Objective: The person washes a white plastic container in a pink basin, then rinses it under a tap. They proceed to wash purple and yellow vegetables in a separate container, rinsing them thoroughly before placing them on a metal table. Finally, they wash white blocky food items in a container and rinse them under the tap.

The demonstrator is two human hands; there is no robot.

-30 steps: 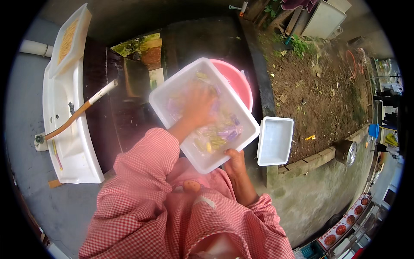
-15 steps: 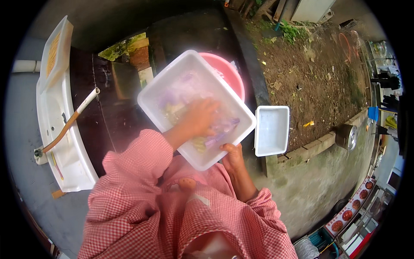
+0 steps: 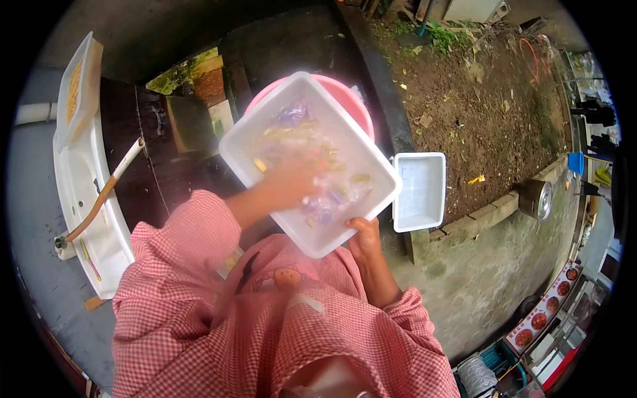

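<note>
A white rectangular plastic tub (image 3: 247, 174) is held tilted in front of me. Inside lie several small packets (image 3: 292, 114), purple, yellowish and clear, that look like plastic wrapping; motion blurs many of them. Over the middle of the tub is my left hand (image 3: 292, 178), among the packets. Its fingers are smeared, so I cannot make out whether they grip anything. My right hand (image 3: 363, 233) is closed on the tub's near right edge, thumb over the rim. Part of a pink round basin (image 3: 348, 99) shows behind the tub, the rest covered by it.
A smaller white tub (image 3: 419, 192) rests on the ledge to the right. At left are a white sink (image 3: 93, 219), a tap pipe (image 3: 106, 196) and a tray of yellowish pieces (image 3: 76, 86). Bare soil (image 3: 478, 126) lies beyond a low wall, with a metal pot (image 3: 536, 200) on it.
My left hand has shifted slightly left and its forearm has lowered. The packets have moved about inside the tub. My right hand keeps its hold on the rim.
</note>
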